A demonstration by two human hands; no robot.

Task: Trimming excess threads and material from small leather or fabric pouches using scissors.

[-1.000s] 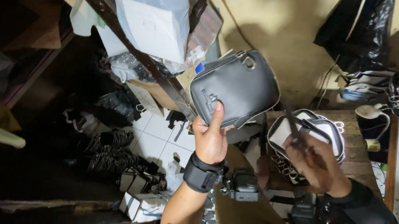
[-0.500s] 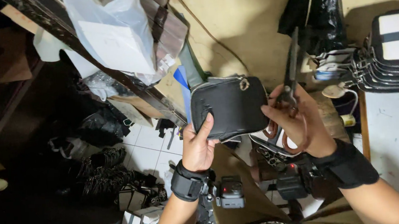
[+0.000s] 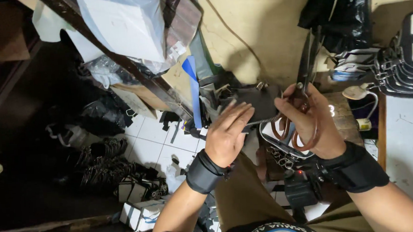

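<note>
Your left hand [image 3: 227, 136] lies flat, fingers extended, on the black leather pouch [image 3: 258, 103], held in front of you above the bench [image 3: 345, 114]. Your right hand [image 3: 307, 124] has its fingers closed through the scissors [image 3: 301, 110] at the pouch's right edge.

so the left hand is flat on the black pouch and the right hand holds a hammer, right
Not quite. The head view shows the left hand flat on the black pouch, but the right hand holds scissors with brown handles, not a hammer.

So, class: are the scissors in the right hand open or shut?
Cannot tell. The right hand grips the scissors by brown handles; the blades blur into one dark line.
</note>
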